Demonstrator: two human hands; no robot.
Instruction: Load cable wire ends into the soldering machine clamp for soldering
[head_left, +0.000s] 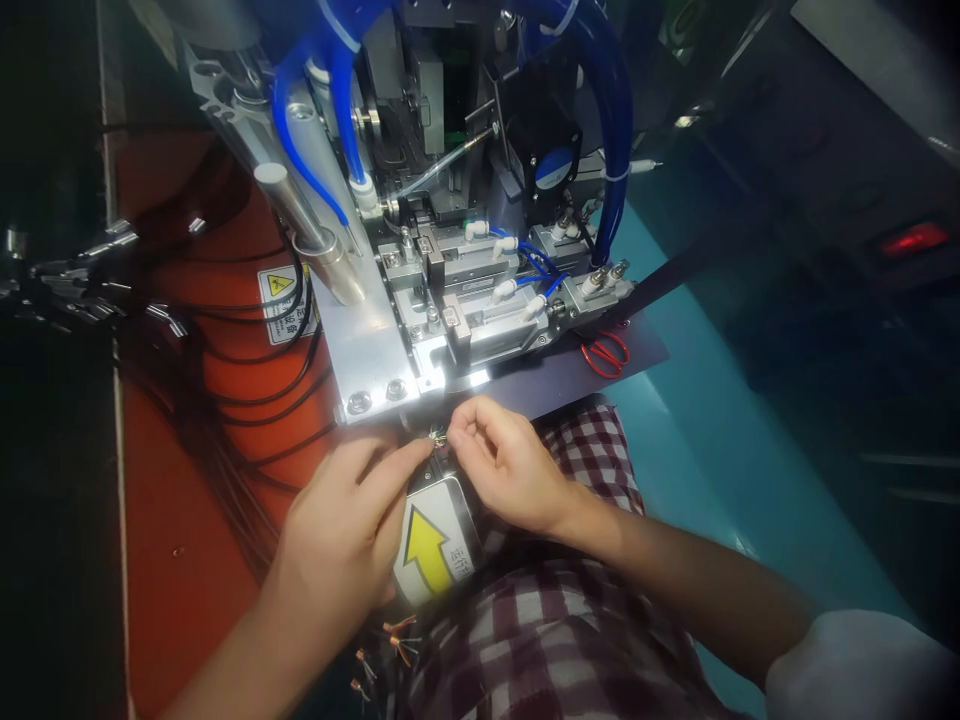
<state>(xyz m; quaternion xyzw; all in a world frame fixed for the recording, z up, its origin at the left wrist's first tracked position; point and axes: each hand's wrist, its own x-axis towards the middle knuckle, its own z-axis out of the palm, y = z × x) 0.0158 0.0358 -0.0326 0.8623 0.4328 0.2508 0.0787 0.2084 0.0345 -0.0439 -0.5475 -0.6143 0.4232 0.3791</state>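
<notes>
Thin coloured wires point(439, 438) fan out between my two hands, just in front of the machine's metal plate. My left hand point(337, 530) is closed, with its thumb and forefinger pinched at the base of these wires. From the right, my right hand point(510, 470) comes in with curled fingers, thumb and forefinger pressed together at the wire tips. Which single wire it pinches is too small to make out. Below the fingertips sits a white label with a yellow arrow point(426, 550). Several cable ends with bare coloured wires point(397, 640) hang lower down by the checked cloth.
A machine with metal slides point(487, 330) and blue air hoses point(615, 150) stands ahead. Black cables point(225, 450) with metal-ended plugs point(112, 240) lie over the orange surface point(172, 600) at left. A red-handled tool point(606, 353) rests on the dark plate at right.
</notes>
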